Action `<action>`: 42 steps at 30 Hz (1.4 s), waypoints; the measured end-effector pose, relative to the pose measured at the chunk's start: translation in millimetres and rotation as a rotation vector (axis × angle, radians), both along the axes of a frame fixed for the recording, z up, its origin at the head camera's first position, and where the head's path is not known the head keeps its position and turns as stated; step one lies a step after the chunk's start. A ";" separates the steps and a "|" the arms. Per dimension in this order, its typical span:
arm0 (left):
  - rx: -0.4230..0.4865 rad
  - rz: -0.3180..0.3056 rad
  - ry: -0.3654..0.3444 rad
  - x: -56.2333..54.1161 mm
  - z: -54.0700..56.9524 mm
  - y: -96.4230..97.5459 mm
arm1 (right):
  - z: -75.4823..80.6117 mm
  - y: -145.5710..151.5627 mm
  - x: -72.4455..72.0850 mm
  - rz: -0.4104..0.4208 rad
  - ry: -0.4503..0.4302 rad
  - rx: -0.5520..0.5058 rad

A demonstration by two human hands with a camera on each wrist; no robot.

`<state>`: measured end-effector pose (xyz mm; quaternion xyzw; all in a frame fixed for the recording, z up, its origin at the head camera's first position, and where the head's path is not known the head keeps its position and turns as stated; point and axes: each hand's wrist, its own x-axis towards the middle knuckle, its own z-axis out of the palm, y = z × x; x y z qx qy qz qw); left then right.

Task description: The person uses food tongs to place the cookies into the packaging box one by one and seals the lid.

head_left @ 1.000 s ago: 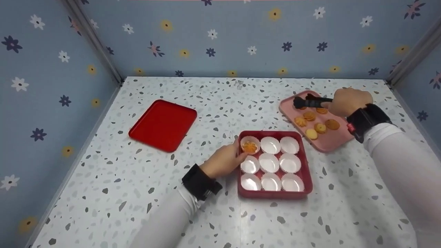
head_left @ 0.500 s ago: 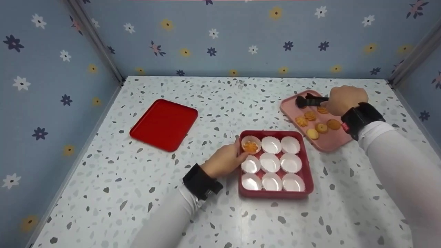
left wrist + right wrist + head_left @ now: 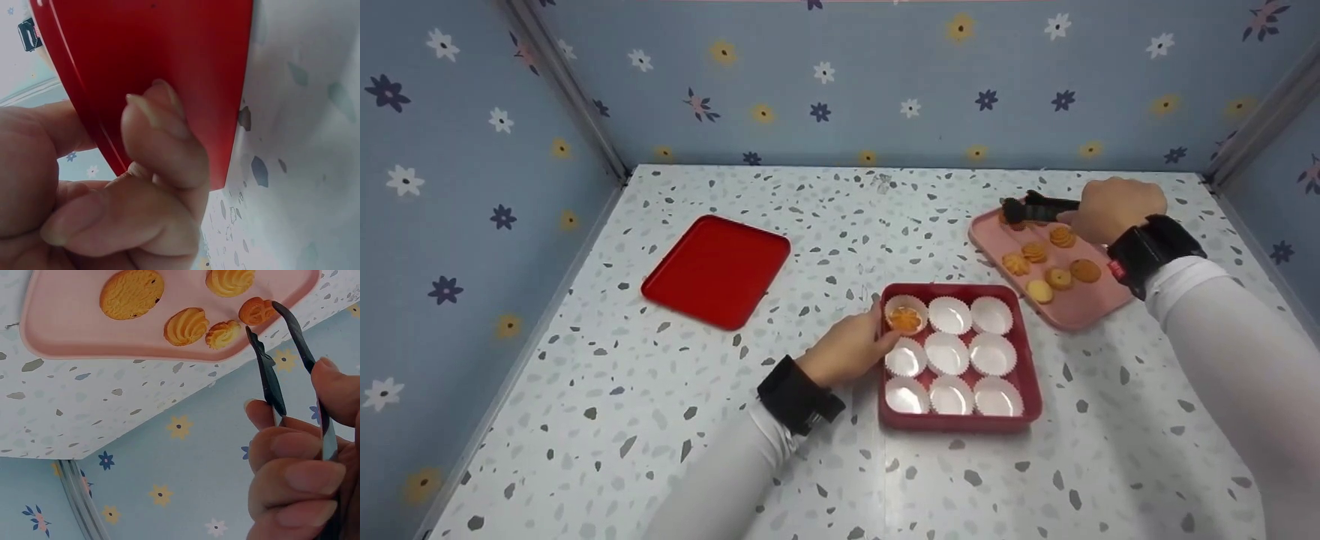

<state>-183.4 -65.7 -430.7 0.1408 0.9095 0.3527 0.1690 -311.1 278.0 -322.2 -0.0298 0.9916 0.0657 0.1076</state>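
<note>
My left hand (image 3: 847,351) holds the left wall of a square red box (image 3: 960,423), thumb over the rim. In the left wrist view, curled fingers (image 3: 163,146) lie against the red wall. White paper cups (image 3: 949,316) line the box in rows. An orange-brown cookie (image 3: 905,320) sits in the far-left cup. My right hand (image 3: 1119,208) grips black tongs (image 3: 1039,210) over the far end of a pink tray (image 3: 1076,311). In the right wrist view, the parted tong tips (image 3: 264,318) stand around a small pretzel-shaped cookie (image 3: 256,310) at the tray's edge.
Several other cookies, among them a swirled one (image 3: 187,327) and a flat oval one (image 3: 132,295), lie on the pink tray. A red tray (image 3: 720,271) lies at the left of the speckled table (image 3: 645,450). Flowered panels (image 3: 840,82) enclose the table's back and sides.
My right hand has shifted slightly toward the back with the tongs, and their tips have spread apart at the tray's far corner. My left hand stays on the box.
</note>
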 end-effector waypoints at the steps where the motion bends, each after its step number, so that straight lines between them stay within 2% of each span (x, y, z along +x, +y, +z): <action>1: -0.003 -0.001 0.003 -0.3 -0.2 -0.4 | -0.2 -0.8 -1.7 0.003 0.004 0.002; 13: 0.000 -0.014 0.013 1.0 2.4 -1.5 | -12.7 3.3 -16.4 -0.003 -0.029 -0.031; 21: 0.001 -0.013 0.007 -0.1 2.1 -0.8 | -11.0 13.2 -16.2 0.030 0.000 -0.049; 30: 0.007 0.013 -0.032 -0.7 0.4 -1.4 | -7.3 16.2 -13.4 0.039 -0.019 -0.028; 37: -0.002 -0.018 0.029 -0.1 -0.2 -1.4 | -2.4 16.7 -8.2 0.022 -0.021 -0.027; 42: 0.002 -0.015 0.023 -0.3 -0.5 -1.0 | 0.0 15.2 -4.5 0.026 -0.004 -0.020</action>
